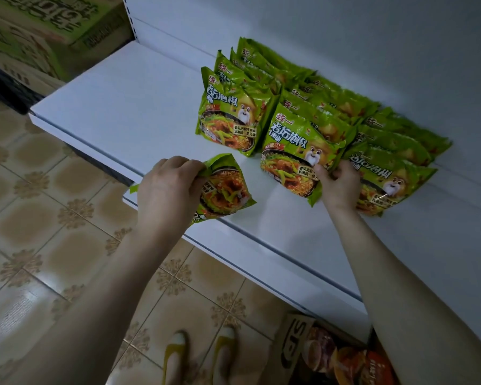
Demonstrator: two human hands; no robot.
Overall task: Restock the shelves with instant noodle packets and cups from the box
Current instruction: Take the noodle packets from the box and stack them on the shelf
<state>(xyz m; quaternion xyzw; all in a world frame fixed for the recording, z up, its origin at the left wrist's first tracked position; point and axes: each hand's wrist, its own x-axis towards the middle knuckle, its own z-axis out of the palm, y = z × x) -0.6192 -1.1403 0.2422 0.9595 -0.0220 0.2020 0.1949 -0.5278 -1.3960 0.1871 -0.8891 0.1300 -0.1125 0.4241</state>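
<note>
holding a green noodle packet (225, 190) in the left hand (168, 187), fingers curled over its crumpled top edge. packet hangs tilted, print side up, over the front lip of the white shelf (117, 101), just left of the stocked rows and apart from them.

right hand (338, 183) is at the front of the middle row (295, 157): thumb on the face of the front packet, fingers curled behind that packet's right edge, in the gap toward the right row (395, 184). so it pinches that front packet, which stands on the shelf.

three rows of the same green packets stand leaning back on the shelf, running from near the front toward the back panel: left row (229, 120), middle row, right row. they sit side by side, close together (count per row not readable, rear ones overlap).

open cardboard box (292, 348) sits on the floor below the shelf edge at lower right, beside the right forearm. inside it are cups (345, 359) with orange and brownish tops, partly hidden by the arm.

stacked cartons (39, 31) with green print at upper left, beside the shelf end. patterned tile floor (53, 218) below, yellow shoes (175, 354) near the bottom edge.
</note>
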